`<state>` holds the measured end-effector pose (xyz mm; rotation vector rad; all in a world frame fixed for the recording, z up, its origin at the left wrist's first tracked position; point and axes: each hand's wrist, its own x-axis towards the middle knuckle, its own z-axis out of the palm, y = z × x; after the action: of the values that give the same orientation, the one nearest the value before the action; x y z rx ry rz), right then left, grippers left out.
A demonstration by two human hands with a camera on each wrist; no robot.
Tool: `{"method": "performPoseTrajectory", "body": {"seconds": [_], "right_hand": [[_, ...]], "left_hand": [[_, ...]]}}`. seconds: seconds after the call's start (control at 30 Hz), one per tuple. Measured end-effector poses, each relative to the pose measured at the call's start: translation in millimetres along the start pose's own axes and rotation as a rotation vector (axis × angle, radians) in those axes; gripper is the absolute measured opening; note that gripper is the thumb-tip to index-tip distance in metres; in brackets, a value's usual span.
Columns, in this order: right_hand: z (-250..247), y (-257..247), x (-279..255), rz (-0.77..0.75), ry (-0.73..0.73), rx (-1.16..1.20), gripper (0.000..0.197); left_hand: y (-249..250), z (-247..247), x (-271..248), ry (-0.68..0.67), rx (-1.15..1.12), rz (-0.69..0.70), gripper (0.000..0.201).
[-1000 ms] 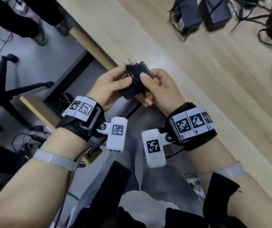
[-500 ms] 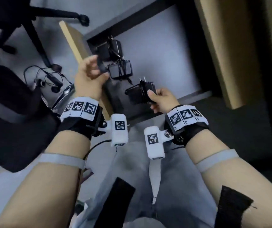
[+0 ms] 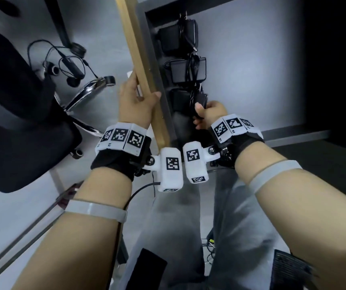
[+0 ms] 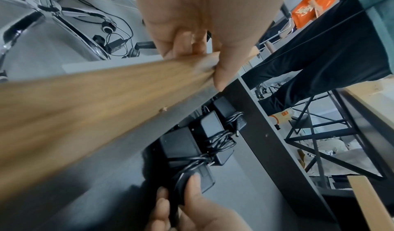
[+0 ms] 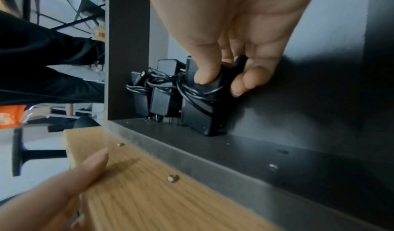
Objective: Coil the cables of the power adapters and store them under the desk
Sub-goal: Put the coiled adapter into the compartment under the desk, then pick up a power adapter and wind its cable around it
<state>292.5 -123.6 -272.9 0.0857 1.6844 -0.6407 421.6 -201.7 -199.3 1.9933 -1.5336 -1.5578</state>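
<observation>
Under the desk, my right hand (image 3: pixel 204 114) pinches a black power adapter (image 3: pixel 181 100) with its cable coiled round it, thumb on top. It stands third in a row with two other wrapped adapters (image 3: pixel 188 69) (image 3: pixel 176 39) against the dark inner panel (image 3: pixel 157 80). In the right wrist view my right hand (image 5: pixel 224 81) has thumb and fingers on the held adapter (image 5: pixel 200 115), which touches the neighbouring adapter (image 5: pixel 163 103). My left hand (image 3: pixel 138 97) grips the edge of the wooden board (image 3: pixel 147 65) beside the compartment, as the left wrist view shows (image 4: pixel 204 52).
A black office chair (image 3: pixel 10 101) with a chrome base (image 3: pixel 84 91) stands at the left. Earphones and thin cables (image 3: pixel 71 68) lie on the grey floor. My knees in grey trousers (image 3: pixel 188 216) are below the hands. Another person's dark-trousered legs (image 4: pixel 319 57) stand beyond the desk.
The view dropped from the desktop to under the desk. My left hand let go of the adapter and took hold of the wooden board. My right hand carried the adapter in beside the other two.
</observation>
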Motion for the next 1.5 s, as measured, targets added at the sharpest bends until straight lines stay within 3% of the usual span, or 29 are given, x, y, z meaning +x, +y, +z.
{"method": "performPoseTrajectory", "body": {"seconds": [0.13,0.3,0.37,0.43,0.53,0.6,0.7,0.87,1.1,1.3,1.5], "right_hand": [[-4,-3,-2,0.002,-0.033,-0.001,0.026],[-11,-8,-15,0.035,-0.018,-0.081,0.016],[-16,-14,-23,0.075,-0.016,-0.053,0.024],[-24,-21,-36,0.086,0.012,-0.004,0.034],[-45,-33,-62,0.068,0.059,0.09,0.05],[-66,-44,-88,0.049,0.017,0.181,0.041],[-107,-61,-139,-0.053,-0.085,0.305,0.011],[-197,-69,-233,-0.353,-0.014,0.447,0.005],[-348,-11,-320,-0.534,0.311,0.663,0.008],[-450,88,-355,-0.472,0.76,0.824,0.019],[-496,175,-379,-0.336,1.309,0.519,0.019]], "left_hand": [[4,0,0,-0.022,-0.076,-0.009,0.059],[3,-3,-2,-0.06,-0.015,-0.011,0.065],[11,-5,-6,-0.055,0.002,-0.012,0.066],[22,-4,-12,0.048,0.027,0.019,0.066],[43,2,-26,0.107,-0.006,0.056,0.055],[69,10,-38,0.015,-0.078,0.069,0.043],[117,36,-67,-0.19,-0.094,0.115,0.035],[202,108,-135,-0.511,-0.041,0.284,0.035],[272,248,-263,-0.913,0.04,0.414,0.018],[266,359,-373,-1.2,0.268,0.515,0.02],[248,426,-438,-1.397,0.453,0.571,0.023]]}}
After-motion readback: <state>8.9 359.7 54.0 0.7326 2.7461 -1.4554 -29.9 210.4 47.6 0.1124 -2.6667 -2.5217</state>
